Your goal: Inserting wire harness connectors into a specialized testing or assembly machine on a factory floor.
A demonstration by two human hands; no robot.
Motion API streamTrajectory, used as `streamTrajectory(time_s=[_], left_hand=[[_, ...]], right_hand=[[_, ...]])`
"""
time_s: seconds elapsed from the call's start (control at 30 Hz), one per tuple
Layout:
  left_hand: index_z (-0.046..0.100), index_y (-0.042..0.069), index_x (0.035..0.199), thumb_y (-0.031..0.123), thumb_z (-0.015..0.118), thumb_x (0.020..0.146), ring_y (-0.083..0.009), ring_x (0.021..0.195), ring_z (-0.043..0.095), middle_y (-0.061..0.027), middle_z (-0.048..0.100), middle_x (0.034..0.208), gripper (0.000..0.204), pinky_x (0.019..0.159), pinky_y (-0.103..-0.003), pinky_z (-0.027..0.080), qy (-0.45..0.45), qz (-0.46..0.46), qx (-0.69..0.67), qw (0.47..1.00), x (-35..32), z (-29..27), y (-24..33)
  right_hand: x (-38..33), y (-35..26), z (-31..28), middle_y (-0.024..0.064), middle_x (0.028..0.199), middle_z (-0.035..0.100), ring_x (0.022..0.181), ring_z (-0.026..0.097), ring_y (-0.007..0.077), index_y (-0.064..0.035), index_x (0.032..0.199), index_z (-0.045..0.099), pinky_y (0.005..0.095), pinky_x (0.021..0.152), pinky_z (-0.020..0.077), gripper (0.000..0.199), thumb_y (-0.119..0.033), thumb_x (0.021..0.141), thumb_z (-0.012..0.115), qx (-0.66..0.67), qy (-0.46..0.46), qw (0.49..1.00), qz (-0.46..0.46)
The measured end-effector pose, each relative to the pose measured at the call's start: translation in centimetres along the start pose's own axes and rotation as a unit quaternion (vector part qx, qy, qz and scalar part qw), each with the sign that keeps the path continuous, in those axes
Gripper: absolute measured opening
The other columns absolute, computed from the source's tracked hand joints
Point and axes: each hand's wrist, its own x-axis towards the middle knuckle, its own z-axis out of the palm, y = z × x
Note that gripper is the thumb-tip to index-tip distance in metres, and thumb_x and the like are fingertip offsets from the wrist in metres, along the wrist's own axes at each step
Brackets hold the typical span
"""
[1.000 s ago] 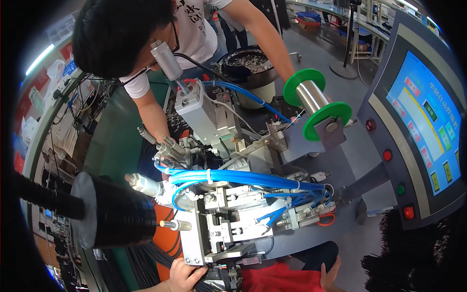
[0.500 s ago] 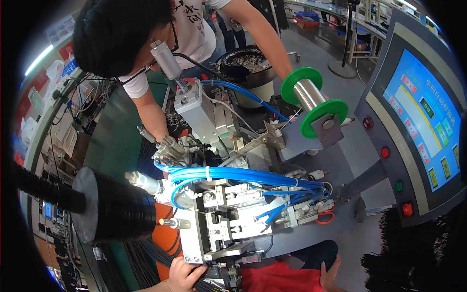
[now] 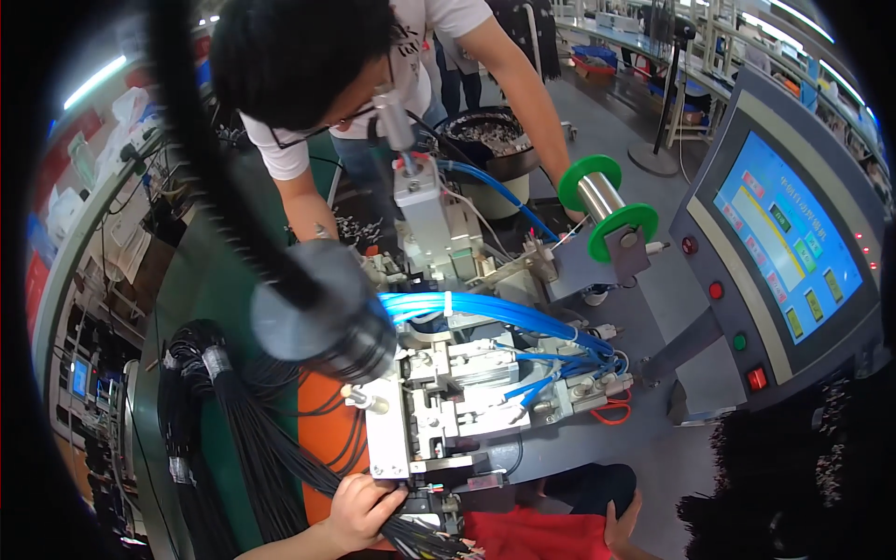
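Grey steel makes up the big machine [image 3: 467, 392] at the centre, and everything else is placed from it. To its right stands a slanted control panel [image 3: 784, 243] with a lit blue screen and round buttons. Behind it a co-worker [image 3: 317, 65] in a white shirt leans over its far end, beside a green spool of wire [image 3: 607, 207]. Blue air hoses [image 3: 485, 310] arch across the machine's top. Left of the machine a thick bundle of black cables [image 3: 243, 420] runs down over the green bench [image 3: 187, 308] toward its front edge.

At that front edge the left hand [image 3: 359, 509] is curled shut on the cable ends [image 3: 420, 539], whose thin coloured cores [image 3: 429, 487] point at the small feed slot low on the machine's front. The right hand [image 3: 621, 523] lies below the machine's right corner over red cloth [image 3: 532, 537], fingers loosely apart and holding nothing that shows.

To do this well, I judge the cores should be kept straight and level with the slot, held close behind the tips so they do not splay, and fingers kept outside the clamp block. Slack from the bundle should lie free, so no tug pulls the ends askew.
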Motion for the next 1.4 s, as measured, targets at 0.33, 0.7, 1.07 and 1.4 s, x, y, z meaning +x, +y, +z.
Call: streamTrajectory(time_s=[0.33, 0.7, 1.07, 1.4], left_hand=[[0.061, 0.005, 0.106, 0.018, 0.063, 0.070, -0.0270, 0.087, 0.057, -0.0089, 0.059, 0.095, 0.038, 0.073, -0.039, 0.043, 0.044, 0.029, -0.001, 0.999, -0.8, 0.3, -0.1], [0.061, 0.001, 0.102, 0.017, 0.054, 0.075, -0.0221, 0.088, 0.053, -0.0072, 0.056, 0.095, 0.032, 0.076, -0.033, 0.043, 0.081, 0.055, 0.032, 0.995, -1.3, 0.8, -0.7], [0.060, 0.000, 0.102, 0.018, 0.054, 0.075, -0.0215, 0.087, 0.054, -0.0075, 0.057, 0.095, 0.033, 0.076, -0.032, 0.044, 0.044, 0.040, 0.031, 0.998, -1.6, 0.5, -0.5], [0.060, 0.000, 0.102, 0.019, 0.054, 0.075, -0.0220, 0.085, 0.052, -0.0078, 0.054, 0.092, 0.033, 0.075, -0.033, 0.042, 0.062, 0.047, 0.019, 0.997, -1.1, 0.7, -0.4]], right_hand=[[-4.1, 2.7, 0.7, 0.0256, 0.139, 0.039, 0.130, 0.036, 0.0375, 0.0061, 0.136, 0.036, 0.0421, 0.107, 0.0304, 0.070, -0.047, 0.091, 0.045, 0.041, -0.047, 0.995, 0.079], [-7.3, 13.1, 0.0, 0.0284, 0.101, 0.059, 0.094, 0.056, 0.0420, 0.0082, 0.105, 0.059, 0.0466, 0.083, 0.0442, 0.068, -0.055, 0.091, 0.039, -0.103, -0.088, 0.990, 0.028], [-4.3, 11.3, 0.3, 0.0243, 0.090, 0.058, 0.084, 0.053, 0.0371, 0.0070, 0.099, 0.058, 0.0466, 0.075, 0.0438, 0.063, -0.054, 0.085, 0.051, -0.136, -0.103, 0.985, -0.018], [-10.0, 14.6, -0.7, 0.0206, 0.080, 0.056, 0.075, 0.051, 0.0327, 0.0059, 0.093, 0.056, 0.0466, 0.068, 0.0435, 0.061, -0.053, 0.079, 0.062, -0.126, -0.110, 0.986, 0.024]])
